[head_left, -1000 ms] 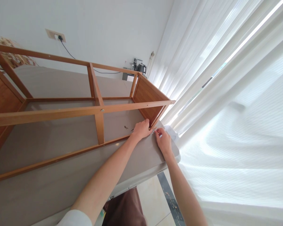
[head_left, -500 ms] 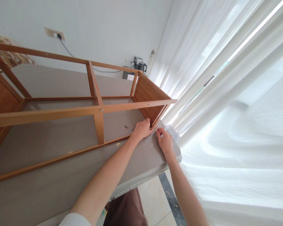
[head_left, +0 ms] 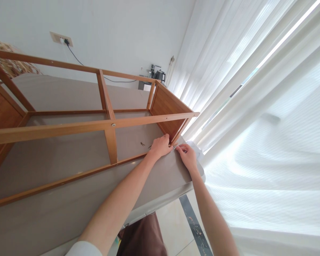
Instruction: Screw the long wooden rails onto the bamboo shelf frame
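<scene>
A wooden shelf frame [head_left: 90, 125] lies across the table, with a solid panel [head_left: 167, 103] at its right end. My left hand [head_left: 161, 145] is closed around the frame's near right bottom corner, its fingertips partly hidden behind the wood. Just right of that corner, my right hand [head_left: 186, 156] pinches a thin metal hex key [head_left: 175, 147], small in view, its tip pointing at the corner. Inside the frame, left of my left hand, a few small screws [head_left: 142, 144] lie on the tabletop.
The table [head_left: 96, 217] has a grey cover and a rounded right corner. White curtains [head_left: 269, 160] hang close on the right. A black kettle [head_left: 160, 75] stands at the back, and a cord runs from a wall socket [head_left: 61, 38]. Dried stalks [head_left: 16, 64] are at far left.
My right hand has turned slightly at the corner, its fingers now flatter around the hex key. My left hand keeps its hold on the frame.
</scene>
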{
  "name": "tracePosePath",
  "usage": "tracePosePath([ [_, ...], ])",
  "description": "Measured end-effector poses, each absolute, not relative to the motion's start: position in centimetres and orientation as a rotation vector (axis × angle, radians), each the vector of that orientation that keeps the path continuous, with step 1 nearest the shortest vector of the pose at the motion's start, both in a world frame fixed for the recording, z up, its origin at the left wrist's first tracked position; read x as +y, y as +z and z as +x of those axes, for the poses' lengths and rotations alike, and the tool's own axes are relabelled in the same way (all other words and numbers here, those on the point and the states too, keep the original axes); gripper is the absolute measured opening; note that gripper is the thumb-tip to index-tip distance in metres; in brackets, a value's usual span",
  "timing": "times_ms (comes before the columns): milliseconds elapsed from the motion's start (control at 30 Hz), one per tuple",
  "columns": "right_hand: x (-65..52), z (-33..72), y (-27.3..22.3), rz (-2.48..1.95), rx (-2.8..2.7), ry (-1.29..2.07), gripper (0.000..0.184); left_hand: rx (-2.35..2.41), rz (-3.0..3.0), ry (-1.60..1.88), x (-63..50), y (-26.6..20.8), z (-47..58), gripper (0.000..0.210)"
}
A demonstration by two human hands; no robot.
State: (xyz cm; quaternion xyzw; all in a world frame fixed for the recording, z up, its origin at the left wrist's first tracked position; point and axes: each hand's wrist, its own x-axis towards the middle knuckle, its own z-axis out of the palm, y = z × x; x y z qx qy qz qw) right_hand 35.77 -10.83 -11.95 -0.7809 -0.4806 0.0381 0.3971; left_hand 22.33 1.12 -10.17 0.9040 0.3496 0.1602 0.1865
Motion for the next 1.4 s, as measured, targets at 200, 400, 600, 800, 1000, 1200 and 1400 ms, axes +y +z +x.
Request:
tracePosePath([
  [200,-11.0,35.7,-11.8,-1.953,-1.165,0.160,0.029,0.986,2.540,0.469,1.2,-10.3,22.4,0.032],
  [400,-10.9,35.6,-11.9,-1.947,-1.198,0.101,0.028,0.999,2.550,0.459,1.3,-10.4,22.5,0.031],
  [600,-10.9,34.8,-12.0,-1.956,-1.343,-0.015,0.024,0.980,2.560,0.477,1.3,-10.4,22.4,0.032],
  [800,-11.0,34.1,-11.8,-1.979,-1.439,-0.091,0.023,0.980,2.548,0.451,1.2,-10.3,22.3,0.033],
  [1000,-11.1,34.2,-12.0,-1.992,-1.405,-0.122,0.023,0.981,2.537,0.429,1.2,-10.1,22.3,0.033],
  [1200,-11.2,34.4,-12.0,-1.990,-1.366,-0.122,0.022,0.986,2.525,0.437,1.3,-10.2,22.4,0.032],
  [1400,-11.0,34.4,-12.0,-1.973,-1.371,-0.093,0.023,0.975,2.540,0.475,1.3,-10.4,22.4,0.030],
])
